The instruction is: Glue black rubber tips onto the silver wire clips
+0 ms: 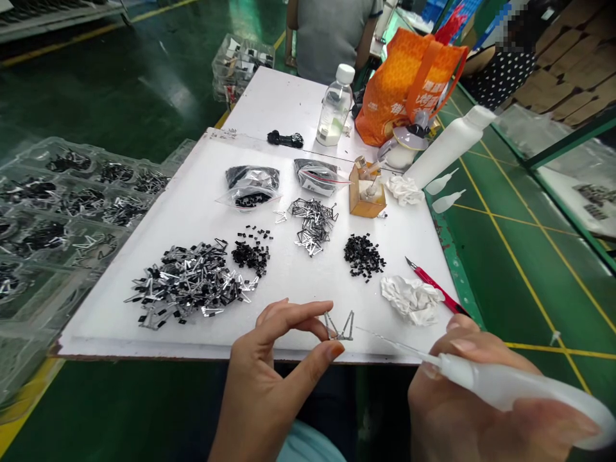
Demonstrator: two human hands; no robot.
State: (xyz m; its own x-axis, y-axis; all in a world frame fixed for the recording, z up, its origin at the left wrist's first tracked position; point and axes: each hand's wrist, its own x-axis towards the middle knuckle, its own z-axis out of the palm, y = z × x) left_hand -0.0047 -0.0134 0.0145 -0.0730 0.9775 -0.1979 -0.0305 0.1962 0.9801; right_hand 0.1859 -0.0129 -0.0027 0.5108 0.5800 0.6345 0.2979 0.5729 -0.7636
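Nearest to the camera, the right hand (pixel 462 410) has its grip clamped around a squeeze bottle (pixel 500 383), whose thin nozzle (pixel 402 347) points left, to the clip (pixel 342 337). Left hand (pixel 272 378) pinches this clip between thumb and fingers, above the near edge of the table (pixel 312 282); I cannot tell whether nozzle and clip touch.

As I judge, the work is partly done: in the left pile (pixel 185 285) many clips seem to carry black pieces, but the held clip shows none. Bare clips (pixel 314 224) lie farther, between two heaps of loose black bits, left (pixel 251 256) and right (pixel 364 256), so much seems left.

Crumpled paper (pixel 411 298) and a red knife (pixel 430 279) lie near the right hand and could hinder it. Nothing visible stands between nozzle and clip.
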